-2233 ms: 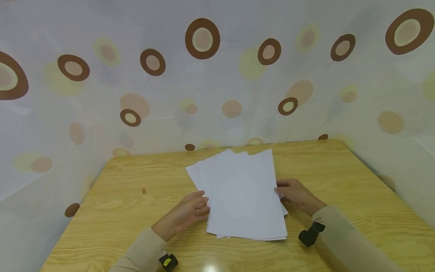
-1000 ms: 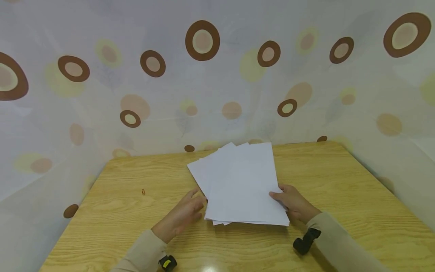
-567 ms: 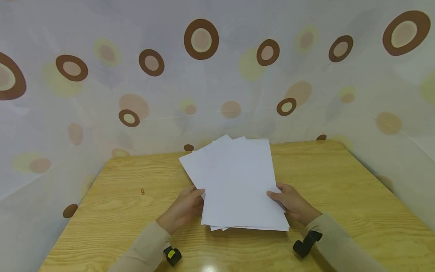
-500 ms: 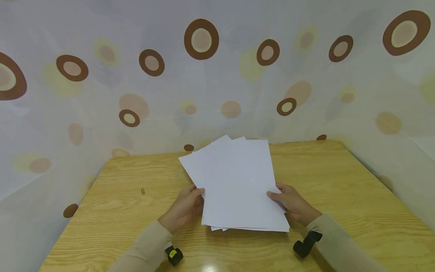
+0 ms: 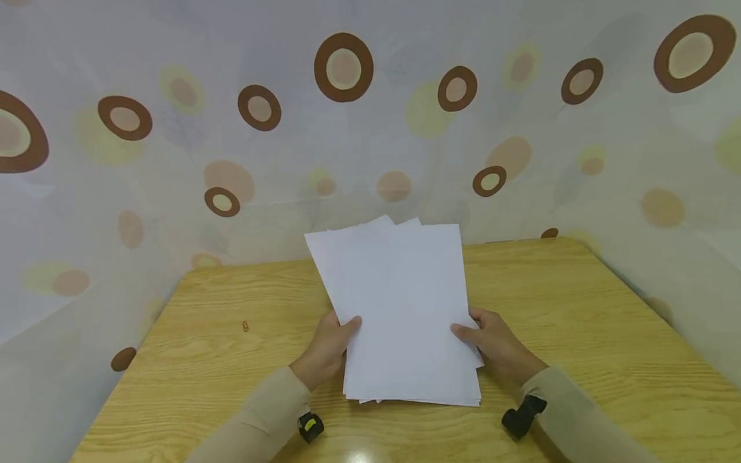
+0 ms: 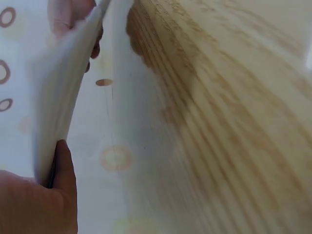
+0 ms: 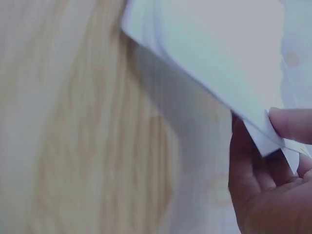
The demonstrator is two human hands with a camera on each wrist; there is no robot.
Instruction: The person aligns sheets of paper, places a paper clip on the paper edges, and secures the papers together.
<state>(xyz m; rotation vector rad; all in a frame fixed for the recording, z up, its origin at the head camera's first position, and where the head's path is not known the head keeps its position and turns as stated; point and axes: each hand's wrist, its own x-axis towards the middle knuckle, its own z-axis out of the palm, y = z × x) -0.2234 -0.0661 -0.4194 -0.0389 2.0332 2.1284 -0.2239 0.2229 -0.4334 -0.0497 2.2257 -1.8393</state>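
A loose stack of white paper sheets is held up off the table, its sheets fanned unevenly at the top and lower right. My left hand pinches the left edge, thumb on the front face and fingers behind. On the opposite edge my right hand grips the sheets the same way, thumb in front. In the right wrist view, fingers curl under the sheets' skewed corners. The left wrist view shows the stack nearly edge-on between both hands.
A small red paper clip lies on the wooden table left of the paper. Behind the table hangs a pale sheet with brown ring prints. Each wrist wears a small black camera.
The left hand has gone from beside the sheets to gripping their left edge. The stack has been lifted and tipped more upright, its left sheets turned closer in line with the others.
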